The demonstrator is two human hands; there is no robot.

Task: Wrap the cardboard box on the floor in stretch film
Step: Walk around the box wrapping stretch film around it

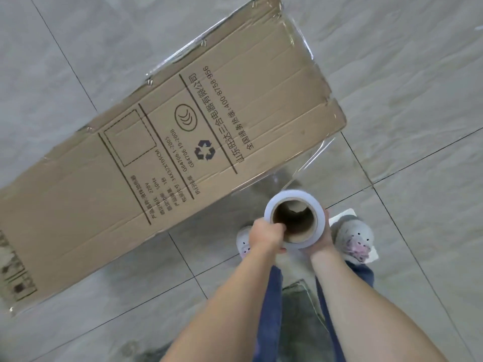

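The roll of stretch film [294, 220] stands upright so the film [300, 163] can run sideways onto the cardboard box [162, 142]. The left hand [266, 237] hooks fingers into its core; the right hand [320, 240] curls round its outside. The box lies on the floor [405, 87], ahead and left of both hands.

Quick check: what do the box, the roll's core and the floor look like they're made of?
Box: brown corrugated cardboard, matte, creased, printed.
Roll's core: seemingly brown paperboard tube, wound with glossy clear film.
Floor: probably glazed grey stone-look tiles, with grout lines and reflections.
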